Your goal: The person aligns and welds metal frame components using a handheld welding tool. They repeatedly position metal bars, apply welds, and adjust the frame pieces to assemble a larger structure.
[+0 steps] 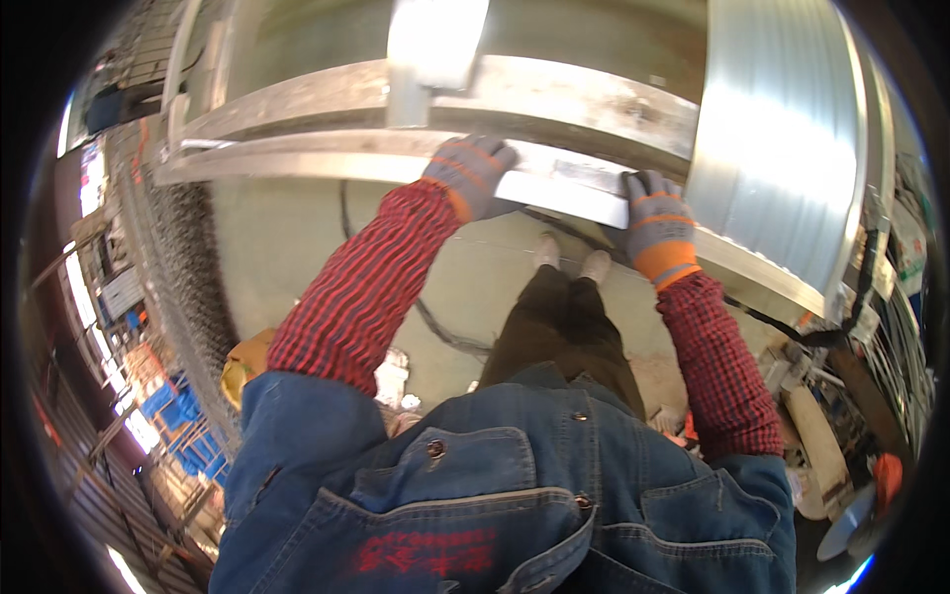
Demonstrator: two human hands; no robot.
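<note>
My left hand (473,171), in a grey glove with orange stripes, lies on top of a flat shiny metal strip (564,188) that runs along a long metal frame rail (297,153). My right hand (655,220), gloved the same way, grips the strip's right end, fingers curled over its edge. Both forearms wear red checked sleeves. A large coil of shiny sheet metal (772,139) stands just right of my right hand.
A heavier steel beam (554,94) crosses behind the rail, with a bright upright bracket (430,49) on it. Wire mesh fencing (188,257) runs down the left. A dark cable (445,332) lies on the concrete floor. Cluttered shelves and tools stand at right.
</note>
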